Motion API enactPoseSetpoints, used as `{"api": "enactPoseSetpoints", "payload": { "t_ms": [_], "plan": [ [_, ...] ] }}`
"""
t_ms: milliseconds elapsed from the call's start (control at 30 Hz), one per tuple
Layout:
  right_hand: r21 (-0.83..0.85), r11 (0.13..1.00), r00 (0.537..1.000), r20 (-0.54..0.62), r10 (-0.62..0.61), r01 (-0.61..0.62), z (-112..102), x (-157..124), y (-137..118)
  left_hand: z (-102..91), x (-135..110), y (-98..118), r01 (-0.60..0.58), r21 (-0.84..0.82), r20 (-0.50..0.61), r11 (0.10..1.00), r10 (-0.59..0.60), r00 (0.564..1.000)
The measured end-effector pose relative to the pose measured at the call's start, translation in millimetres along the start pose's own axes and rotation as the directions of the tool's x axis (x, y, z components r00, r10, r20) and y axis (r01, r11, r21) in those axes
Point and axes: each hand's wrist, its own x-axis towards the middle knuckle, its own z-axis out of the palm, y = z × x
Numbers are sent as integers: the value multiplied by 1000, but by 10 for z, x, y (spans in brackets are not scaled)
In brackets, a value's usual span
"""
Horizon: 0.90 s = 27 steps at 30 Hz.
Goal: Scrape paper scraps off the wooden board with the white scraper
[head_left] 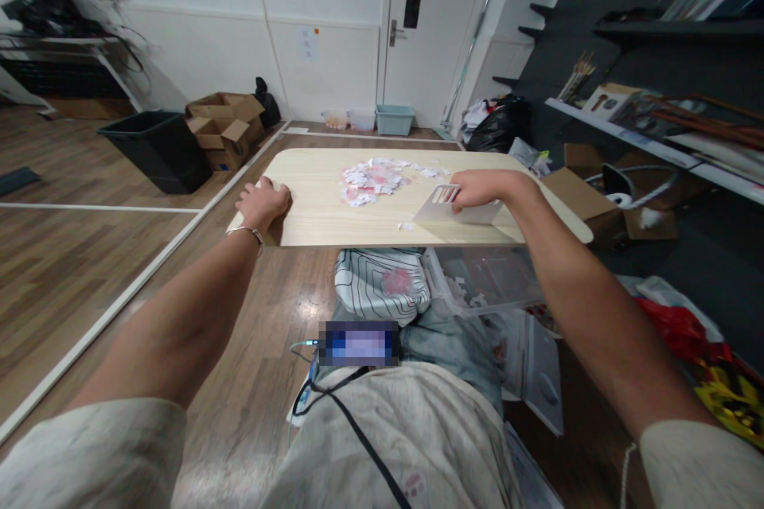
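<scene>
A pale wood-grain tabletop (pixel 322 223) spans the middle of the view. My left hand (pixel 263 203) grips its left edge, the thumb on top and the fingers over the rim. In my right hand (pixel 477 189) is a flat white scraper (pixel 435 207) with slots, its long edge down against the board; my fingers pass through a slot. Left of the scraper lies a spread pile of torn white paper bits (pixel 376 179) with pink stains. A few loose scraps (pixel 406 227) sit near the front edge.
Below the front edge are a striped, pink-stained cushion or bag (pixel 382 282) and a clear plastic bin (pixel 483 278) with white scraps inside. A phone (pixel 358 343) rests on my lap. Boxes (pixel 224 127) and a black bin (pixel 155 151) stand left; shelves (pixel 668 135) line the right.
</scene>
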Motion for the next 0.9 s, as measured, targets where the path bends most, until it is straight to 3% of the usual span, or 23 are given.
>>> {"api": "enactPoseSetpoints", "payload": {
  "t_ms": [367, 600, 900],
  "plan": [
    [15, 1000, 1000, -3, -15, 15, 0, -10, 3, -30, -17, 12, -7, 9, 14, 1000, 7, 1000],
    [182, 976, 992, 3, -125, 123, 16, -119, 22, -7, -6, -1, -5, -6, 9, 1000, 5, 1000],
    [178, 972, 988, -22, -152, 153, 99, -181, 53, -35, -34, 24, -8, 3, 17, 1000, 7, 1000]
  ]
}}
